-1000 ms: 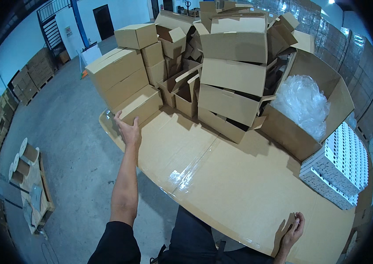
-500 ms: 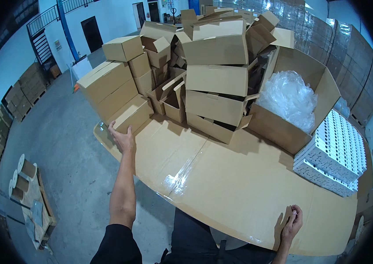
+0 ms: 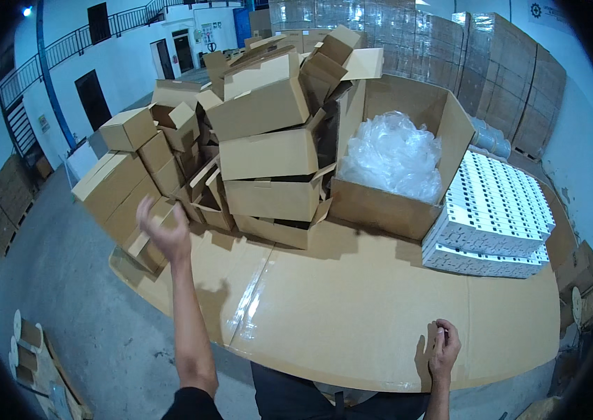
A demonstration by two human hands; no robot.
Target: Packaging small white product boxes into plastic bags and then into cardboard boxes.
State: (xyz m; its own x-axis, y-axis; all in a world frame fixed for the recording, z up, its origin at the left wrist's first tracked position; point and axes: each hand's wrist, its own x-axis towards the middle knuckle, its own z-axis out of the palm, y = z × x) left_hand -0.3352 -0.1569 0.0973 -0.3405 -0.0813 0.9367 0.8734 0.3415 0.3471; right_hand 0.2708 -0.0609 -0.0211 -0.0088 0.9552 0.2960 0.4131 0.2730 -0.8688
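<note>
My left hand (image 3: 165,232) is raised above the table's left end with its fingers apart and nothing in them. Just behind it is a stack of closed cardboard boxes (image 3: 116,183); the hand hides part of the lowest box, and I cannot tell if they touch. My right hand (image 3: 443,348) rests near the front edge of the cardboard-covered table (image 3: 359,315), its fingers curled together. Whatever they may hold is hidden.
Open cardboard boxes (image 3: 268,155) are piled along the table's back. A large open carton (image 3: 389,208) holds crumpled clear plastic (image 3: 393,154). Stacked white perforated trays (image 3: 496,210) stand at the right. Wrapped pallets (image 3: 513,77) rise behind; a pallet with spools (image 3: 29,350) is at lower left.
My left hand has come up off the lowest closed box at the left. The view has swung to the right. My right hand stays curled at the front of the table.
</note>
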